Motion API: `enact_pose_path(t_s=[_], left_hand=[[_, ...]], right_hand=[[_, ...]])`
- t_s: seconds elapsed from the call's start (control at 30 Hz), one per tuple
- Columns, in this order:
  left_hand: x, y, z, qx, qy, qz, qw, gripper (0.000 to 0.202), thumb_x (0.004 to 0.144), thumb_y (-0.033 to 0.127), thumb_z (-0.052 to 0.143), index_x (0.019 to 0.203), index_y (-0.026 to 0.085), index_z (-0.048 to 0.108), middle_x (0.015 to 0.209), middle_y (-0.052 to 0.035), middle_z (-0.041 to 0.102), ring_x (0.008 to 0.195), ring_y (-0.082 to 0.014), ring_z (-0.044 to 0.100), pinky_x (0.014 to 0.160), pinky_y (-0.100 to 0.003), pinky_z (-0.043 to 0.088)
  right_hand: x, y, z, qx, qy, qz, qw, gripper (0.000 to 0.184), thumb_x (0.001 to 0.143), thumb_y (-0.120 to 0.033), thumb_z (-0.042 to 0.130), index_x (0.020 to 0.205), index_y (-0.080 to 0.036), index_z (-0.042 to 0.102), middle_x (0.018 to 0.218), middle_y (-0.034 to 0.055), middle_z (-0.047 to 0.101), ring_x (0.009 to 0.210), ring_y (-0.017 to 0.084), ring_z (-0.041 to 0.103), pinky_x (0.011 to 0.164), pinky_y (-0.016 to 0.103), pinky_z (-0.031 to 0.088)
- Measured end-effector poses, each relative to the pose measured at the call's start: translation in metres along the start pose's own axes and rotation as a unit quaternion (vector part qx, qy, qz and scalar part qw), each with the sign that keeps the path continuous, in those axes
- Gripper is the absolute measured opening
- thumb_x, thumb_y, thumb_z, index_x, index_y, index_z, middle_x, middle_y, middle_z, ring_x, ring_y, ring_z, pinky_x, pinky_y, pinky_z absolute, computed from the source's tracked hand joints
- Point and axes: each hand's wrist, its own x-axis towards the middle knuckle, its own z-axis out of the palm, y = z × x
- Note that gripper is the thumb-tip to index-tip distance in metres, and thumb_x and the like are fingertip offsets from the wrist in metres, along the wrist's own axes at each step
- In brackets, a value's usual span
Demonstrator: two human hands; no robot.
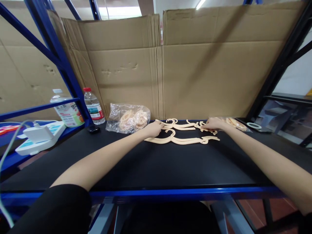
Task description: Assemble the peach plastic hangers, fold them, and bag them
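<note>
Two beige plastic clothes hangers lie one behind the other on the black tabletop, hooks toward the back. My left hand (154, 129) is closed around the left end of the rear hanger (181, 126). The front hanger (185, 140) lies flat just nearer to me, its left end close under my left wrist. At the far right end of the rear hanger, my right hand (214, 124) pinches a small curved beige plastic piece (206, 127). Its fingertips partly hide that piece, and I cannot tell whether it is joined to the hanger.
A clear bag (131, 118) of beige parts sits at back left, another bag (235, 123) at back right beside a pale ring (253, 125). A water bottle (94, 107), a black object (93, 128) and a white power strip (40, 138) are left. Cardboard (214, 71) walls the back.
</note>
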Motion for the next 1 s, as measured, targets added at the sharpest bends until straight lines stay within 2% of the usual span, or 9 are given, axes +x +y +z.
enact_pose_path(t_s=[0.23,0.37,0.47,0.57,0.63,0.73,0.8,0.9,1.0], left_hand=[[0.003,-0.003,0.005,0.006,0.035,-0.021,0.999,0.018,0.087,0.014,0.044,0.093,0.01,0.06,0.102,-0.0155,0.057,0.096,-0.0268,0.056,0.081,-0.036,0.047],[0.002,-0.003,0.0,-0.005,0.059,-0.029,0.998,0.016,0.088,0.013,0.041,0.091,0.012,0.057,0.096,-0.013,0.059,0.091,-0.0238,0.058,0.081,-0.034,0.046],[0.001,-0.003,-0.008,-0.021,0.083,-0.045,0.995,0.015,0.09,0.014,0.041,0.094,0.013,0.055,0.091,-0.011,0.062,0.086,-0.0223,0.06,0.078,-0.033,0.046],[0.0,-0.001,-0.019,-0.033,0.114,-0.063,0.991,0.015,0.092,0.017,0.04,0.098,0.013,0.052,0.09,-0.0117,0.064,0.083,-0.0239,0.062,0.072,-0.033,0.047],[-0.004,0.003,-0.027,-0.04,0.139,-0.07,0.987,0.015,0.093,0.019,0.039,0.1,0.014,0.051,0.093,-0.0119,0.064,0.085,-0.0248,0.062,0.07,-0.033,0.046],[-0.018,0.016,-0.036,-0.051,0.167,-0.063,0.983,0.014,0.095,0.022,0.038,0.102,0.016,0.048,0.095,-0.0089,0.064,0.087,-0.0232,0.062,0.071,-0.032,0.046],[-0.034,0.027,-0.039,-0.061,0.178,-0.053,0.981,0.013,0.095,0.024,0.038,0.101,0.017,0.047,0.094,-0.0071,0.064,0.084,-0.0216,0.062,0.07,-0.031,0.046],[-0.062,0.04,-0.036,-0.113,0.203,-0.021,0.972,0.01,0.094,0.022,0.041,0.1,0.018,0.048,0.094,-0.0065,0.063,0.083,-0.02,0.062,0.07,-0.03,0.047],[-0.085,0.048,-0.028,-0.146,0.196,-0.003,0.97,0.016,0.093,0.022,0.041,0.108,0.018,0.046,0.101,-0.0075,0.061,0.085,-0.0192,0.062,0.071,-0.03,0.048]], right_hand=[[0.002,0.011,0.004,0.076,0.022,0.004,0.997,0.033,0.07,-0.033,0.064,0.044,-0.018,0.051,0.043,0.0002,0.05,0.037,0.009,0.041,0.038,0.023,0.032],[0.002,0.018,0.0,0.11,0.08,0.013,0.991,0.027,0.073,-0.036,0.062,0.054,-0.017,0.057,0.044,-0.0014,0.049,0.038,0.009,0.041,0.039,0.023,0.031],[0.001,0.019,-0.008,0.124,0.136,0.021,0.983,0.026,0.075,-0.036,0.061,0.059,-0.016,0.059,0.052,0.0014,0.055,0.044,0.01,0.046,0.042,0.023,0.033],[-0.004,0.016,-0.014,0.178,0.188,0.016,0.966,0.029,0.078,-0.039,0.06,0.061,-0.015,0.059,0.056,0.0038,0.058,0.046,0.01,0.047,0.043,0.023,0.035],[-0.01,0.011,-0.016,0.288,0.198,-0.014,0.937,0.031,0.077,-0.042,0.062,0.061,-0.016,0.056,0.054,0.0033,0.057,0.043,0.009,0.045,0.04,0.022,0.035],[-0.027,-0.001,-0.011,0.468,0.147,-0.075,0.868,0.031,0.071,-0.041,0.072,0.063,-0.017,0.054,0.056,0.0029,0.058,0.043,0.008,0.048,0.038,0.02,0.038],[-0.043,-0.01,-0.005,0.533,0.094,-0.109,0.834,0.03,0.067,-0.038,0.077,0.069,-0.017,0.056,0.063,0.0046,0.063,0.05,0.01,0.055,0.043,0.019,0.045],[-0.065,-0.022,0.008,0.571,0.039,-0.143,0.808,0.035,0.063,-0.037,0.081,0.076,-0.017,0.055,0.072,0.0063,0.068,0.061,0.014,0.064,0.049,0.021,0.051],[-0.082,-0.029,0.019,0.578,0.007,-0.16,0.8,0.037,0.062,-0.037,0.081,0.081,-0.017,0.056,0.079,0.0076,0.07,0.07,0.018,0.067,0.053,0.022,0.052]])
